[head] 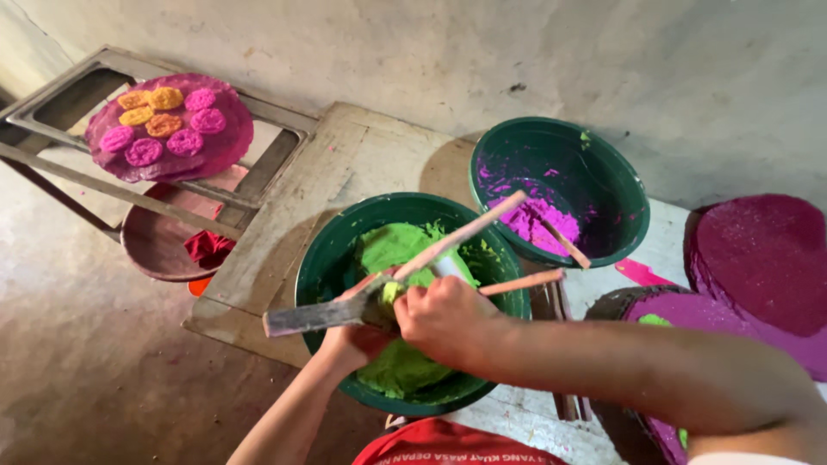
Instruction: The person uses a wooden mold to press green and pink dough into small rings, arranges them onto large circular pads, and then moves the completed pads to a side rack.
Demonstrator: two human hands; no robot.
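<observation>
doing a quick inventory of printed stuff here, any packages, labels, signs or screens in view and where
No packages, signs or screens show.
Red garment: bottom edge, just below the green basin of green paste; red cloth with a curved band of pale lettering, cut off by the frame.
No labels show on the basin, on the second green basin with pink paste at upper right, or on the wooden tool under the left hand and right hand.

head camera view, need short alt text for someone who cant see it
Two bare hands, right hand above left hand, grip a flat wooden tool and sticks over a green bowl of bright green dough. A second green bowl holds pink dough; a round tray carries pink and orange cakes.
</observation>
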